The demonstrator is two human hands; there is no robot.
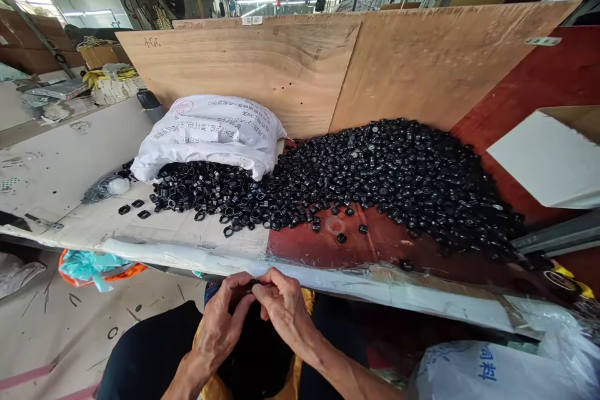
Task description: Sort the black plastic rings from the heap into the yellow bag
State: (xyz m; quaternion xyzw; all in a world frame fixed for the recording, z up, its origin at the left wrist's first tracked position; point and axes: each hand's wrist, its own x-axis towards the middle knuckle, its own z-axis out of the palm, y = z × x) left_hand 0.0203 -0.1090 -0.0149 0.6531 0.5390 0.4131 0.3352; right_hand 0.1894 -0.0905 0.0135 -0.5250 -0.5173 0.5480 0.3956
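Note:
My left hand (224, 312) and my right hand (284, 306) meet in front of the table edge, over my lap. Between their fingertips they pinch a small black part (254, 284), mostly hidden by the fingers. Beyond them, a large heap of small black parts (398, 169) covers the red right side of the table. Black rings (201, 187) lie to the left of that heap, partly under a white printed sack (210, 128). A few loose black pieces (137, 203) sit on the pale board at the left.
A padded, plastic-wrapped table edge (319, 281) runs just beyond my hands. Upright wooden boards (234, 62) close off the back. A white box (548, 156) stands at the right, a plastic sack (469, 369) below it. An orange-rimmed container (143, 269) is at the lower left.

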